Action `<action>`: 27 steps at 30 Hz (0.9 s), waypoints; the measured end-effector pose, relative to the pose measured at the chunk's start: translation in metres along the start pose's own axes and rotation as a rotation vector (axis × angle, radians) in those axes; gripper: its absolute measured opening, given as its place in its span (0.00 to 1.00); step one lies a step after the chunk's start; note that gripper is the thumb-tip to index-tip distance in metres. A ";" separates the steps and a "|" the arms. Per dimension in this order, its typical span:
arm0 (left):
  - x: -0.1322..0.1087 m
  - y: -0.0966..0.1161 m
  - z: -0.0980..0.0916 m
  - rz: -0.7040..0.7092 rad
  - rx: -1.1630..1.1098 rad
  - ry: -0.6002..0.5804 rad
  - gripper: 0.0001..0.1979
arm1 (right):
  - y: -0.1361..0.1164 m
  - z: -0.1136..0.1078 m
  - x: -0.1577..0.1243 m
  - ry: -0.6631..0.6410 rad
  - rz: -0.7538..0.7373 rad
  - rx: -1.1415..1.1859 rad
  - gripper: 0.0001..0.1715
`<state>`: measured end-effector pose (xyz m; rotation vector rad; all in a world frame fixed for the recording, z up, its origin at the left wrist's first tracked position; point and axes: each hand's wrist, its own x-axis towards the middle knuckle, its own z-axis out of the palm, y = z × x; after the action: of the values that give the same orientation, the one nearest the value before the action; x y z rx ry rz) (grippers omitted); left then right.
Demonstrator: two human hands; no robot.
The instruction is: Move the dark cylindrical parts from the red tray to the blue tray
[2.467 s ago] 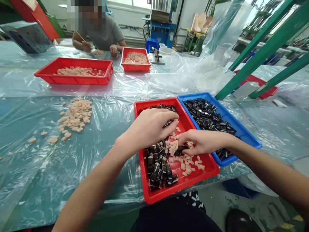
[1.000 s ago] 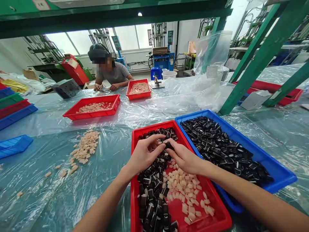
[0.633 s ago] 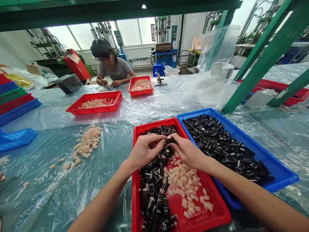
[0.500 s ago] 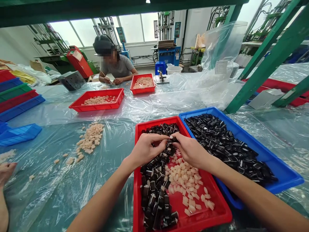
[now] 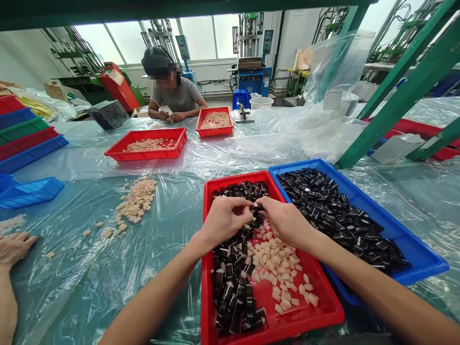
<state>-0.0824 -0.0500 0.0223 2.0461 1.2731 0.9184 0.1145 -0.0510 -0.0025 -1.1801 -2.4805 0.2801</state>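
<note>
Working over a red plastic tray (image 5: 206,215), the left hand (image 5: 224,223) and the right hand (image 5: 287,225) meet above a heap of small black moulded pieces (image 5: 233,268) with pale stripes. The fingers of each hand curl inward and sit close together, and the fingertips (image 5: 250,203) of the two hands come together over the heap's upper part. Whether they pinch a piece between them is hidden. The black pieces fill the tray's left side and far end, while pale peach pieces (image 5: 271,261) lie loose in its right side, nearest the right wrist.

Just beside the red tray, edge against edge, a blue plastic tray (image 5: 406,250) holds a dense layer of similar black pieces (image 5: 334,215). Both trays sit on clear plastic sheeting (image 5: 89,287), and a loose pile of peach pieces (image 5: 136,201) lies directly on it, left of the red tray. Farther along stand two more red trays of peach pieces (image 5: 145,155) — one nearer, one by a co-worker (image 5: 176,91) seated across the bench, who holds a thin stick (image 5: 156,104). Another person's hand (image 5: 14,247) rests on the sheeting at the far left edge, well apart from the pair over the tray.
</note>
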 end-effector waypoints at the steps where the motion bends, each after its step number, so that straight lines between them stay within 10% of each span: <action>1: 0.000 0.000 0.000 -0.010 -0.002 0.011 0.13 | 0.000 0.000 0.000 -0.005 0.020 0.023 0.11; 8: 0.005 -0.001 -0.011 -0.111 -0.361 -0.023 0.13 | -0.001 -0.008 0.002 -0.025 0.094 0.334 0.08; 17: 0.007 -0.005 -0.014 0.331 0.047 -0.116 0.10 | 0.001 0.004 -0.003 -0.159 0.037 0.158 0.06; 27: 0.005 -0.010 -0.005 0.304 0.058 -0.105 0.08 | -0.002 0.004 -0.004 -0.173 0.036 0.098 0.03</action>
<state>-0.0897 -0.0411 0.0194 2.3434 0.9600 0.9000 0.1135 -0.0554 -0.0064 -1.2064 -2.5603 0.5283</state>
